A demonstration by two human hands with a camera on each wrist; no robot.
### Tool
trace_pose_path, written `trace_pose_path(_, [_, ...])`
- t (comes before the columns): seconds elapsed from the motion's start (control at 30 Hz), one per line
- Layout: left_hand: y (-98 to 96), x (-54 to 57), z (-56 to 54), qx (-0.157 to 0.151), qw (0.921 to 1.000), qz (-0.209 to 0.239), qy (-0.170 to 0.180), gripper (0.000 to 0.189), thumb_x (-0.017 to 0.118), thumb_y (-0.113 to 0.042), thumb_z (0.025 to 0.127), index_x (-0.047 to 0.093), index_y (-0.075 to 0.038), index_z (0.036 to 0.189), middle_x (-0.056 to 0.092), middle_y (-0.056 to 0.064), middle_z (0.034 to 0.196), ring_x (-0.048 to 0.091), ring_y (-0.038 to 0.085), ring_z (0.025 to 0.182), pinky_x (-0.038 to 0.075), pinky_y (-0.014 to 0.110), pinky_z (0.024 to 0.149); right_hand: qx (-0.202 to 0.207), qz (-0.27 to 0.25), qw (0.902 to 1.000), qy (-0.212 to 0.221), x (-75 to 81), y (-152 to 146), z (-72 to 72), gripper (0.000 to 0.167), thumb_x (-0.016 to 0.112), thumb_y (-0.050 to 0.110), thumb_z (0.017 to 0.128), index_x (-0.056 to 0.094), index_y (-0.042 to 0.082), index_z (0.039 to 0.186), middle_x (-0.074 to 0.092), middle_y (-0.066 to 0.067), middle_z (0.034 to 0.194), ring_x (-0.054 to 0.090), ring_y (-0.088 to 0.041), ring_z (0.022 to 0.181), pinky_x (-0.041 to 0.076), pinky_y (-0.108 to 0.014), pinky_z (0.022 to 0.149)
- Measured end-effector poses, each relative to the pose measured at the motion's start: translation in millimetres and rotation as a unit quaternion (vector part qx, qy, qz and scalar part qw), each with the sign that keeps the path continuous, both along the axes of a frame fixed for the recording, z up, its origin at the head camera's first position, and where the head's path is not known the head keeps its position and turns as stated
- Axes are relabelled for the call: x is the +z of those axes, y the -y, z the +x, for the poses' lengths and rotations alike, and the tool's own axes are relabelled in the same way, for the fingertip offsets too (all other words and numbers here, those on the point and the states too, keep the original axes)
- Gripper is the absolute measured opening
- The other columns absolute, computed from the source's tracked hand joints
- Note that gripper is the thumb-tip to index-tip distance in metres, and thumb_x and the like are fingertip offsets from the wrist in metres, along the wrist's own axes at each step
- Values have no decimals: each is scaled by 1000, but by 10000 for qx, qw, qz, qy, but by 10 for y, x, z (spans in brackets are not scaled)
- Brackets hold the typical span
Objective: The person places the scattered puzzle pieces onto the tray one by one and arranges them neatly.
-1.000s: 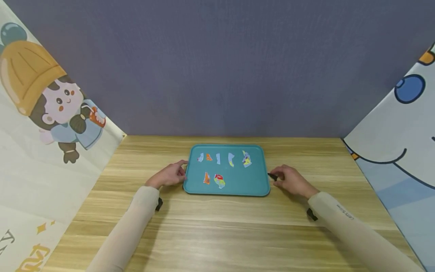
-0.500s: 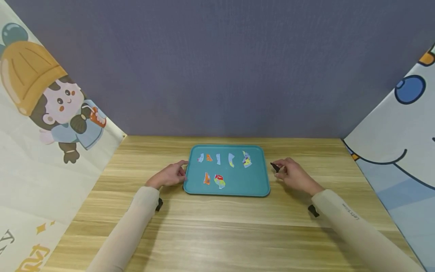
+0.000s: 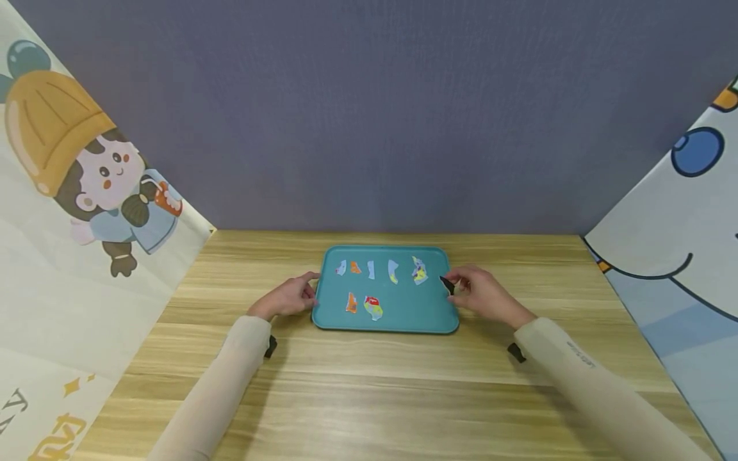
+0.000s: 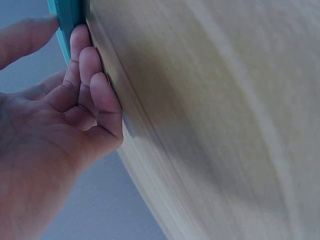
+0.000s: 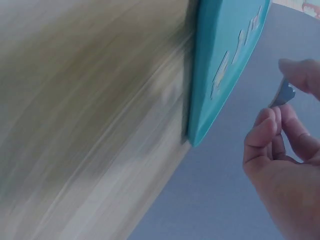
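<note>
A teal tray (image 3: pixel 403 315) lies on the wooden table with several thin, irregular printed pieces spread on it. Five or so form a row along the back, including a yellow-and-purple piece (image 3: pixel 419 271); an orange piece (image 3: pixel 351 303) and a red-and-yellow piece (image 3: pixel 373 307) lie nearer the front. At the tray's left edge my left hand (image 3: pixel 288 296) holds the rim; the left wrist view shows the thumb on it and curled fingers (image 4: pixel 102 92) beside it. Over the right rim, my right hand (image 3: pixel 483 296) pinches a thin, dark, irregular piece (image 3: pixel 447 285) between thumb and fingers, raised above the tray.
The wooden table (image 3: pixel 369 397) extends around the tray. A grey-blue wall (image 3: pixel 369 128) stands behind it. Printed panels flank both sides, with a cartoon child (image 3: pixel 115 166) on the left one. A dark band item (image 3: pixel 516 352) shows below my right wrist.
My right hand first drew slightly away from the tray, then came back left over its right rim with the dark piece, which now shows more of its face. The left hand stays put.
</note>
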State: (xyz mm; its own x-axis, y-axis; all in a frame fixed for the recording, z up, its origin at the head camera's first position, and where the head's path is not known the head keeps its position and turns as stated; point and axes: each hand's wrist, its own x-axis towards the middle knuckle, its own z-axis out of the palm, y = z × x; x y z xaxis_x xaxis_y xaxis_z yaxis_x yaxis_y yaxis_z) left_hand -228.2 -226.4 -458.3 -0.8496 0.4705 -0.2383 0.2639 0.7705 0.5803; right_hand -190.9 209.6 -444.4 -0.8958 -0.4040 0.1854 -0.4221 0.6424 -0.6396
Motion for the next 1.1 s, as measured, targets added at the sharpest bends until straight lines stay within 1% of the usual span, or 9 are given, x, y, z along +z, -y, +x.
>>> trace_pose_path(0.07, [-3,-1,1,12,10000,-19,-14,65,65,-10,89,32,0,144,59,4,91,56,15,81,47,34,74,154,-9,9999,17,11,53,1,38,78,4,76,64,0,111,57,-7,96,53,-22,77,45,-32,65])
trace_pose_path(0.17, [-10,12,6,27,10000,6,-2,65,65,-9,88,32,1,143,59,4,91,56,15,80,47,35,74,387,56,9992,96,28,122,3,45,75,5,80,59,2,122,55,-6,96,50,-19,75,44,-30,64])
trace_pose_path(0.27, [-15,32,14,58,10000,33,24,65,65,-9,88,32,1,143,59,4,91,56,15,80,47,35,74,580,104,9982,59,37,193,-4,52,74,7,82,55,6,130,53,-4,94,49,-20,72,43,-30,62])
trace_pose_path(0.43, [-25,49,24,103,9999,77,38,65,66,-9,88,33,1,143,60,5,91,57,16,81,47,35,75,688,99,9976,-27,45,308,-26,49,76,10,80,58,8,125,54,-4,89,50,-20,72,44,-29,63])
trace_pose_path(0.57, [-20,34,16,88,9999,70,4,65,65,-8,87,33,1,143,60,4,91,56,15,80,47,34,75,657,-14,9976,208,54,396,-38,48,78,12,78,59,9,122,58,-3,89,54,-19,76,46,-30,66])
trace_pose_path(0.7, [-18,33,13,75,9999,80,1,65,65,-7,87,33,2,143,59,4,90,56,15,80,47,34,75,740,-143,9961,450,35,479,-43,49,80,12,77,59,2,120,61,-5,92,58,-21,81,48,-32,70])
trace_pose_path(0.83, [-17,38,16,83,9999,77,21,65,65,-7,88,33,1,143,59,4,90,56,15,80,47,34,75,915,-36,9941,578,-16,560,-49,51,81,14,75,60,-3,119,62,-4,92,60,-20,82,49,-31,72])
trace_pose_path(0.93, [-17,43,19,104,9999,63,48,65,65,-8,88,33,1,143,59,4,91,56,15,80,47,34,74,1079,91,9924,583,-53,626,-57,50,81,12,74,61,-4,117,62,-4,91,60,-19,80,49,-30,72])
trace_pose_path(1.1, [-25,53,30,127,9998,63,116,65,65,-8,88,32,1,144,59,4,92,56,16,81,47,34,75,1184,251,9905,658,-96,740,-64,51,83,9,71,62,-2,116,63,-3,90,60,-17,78,49,-28,72])
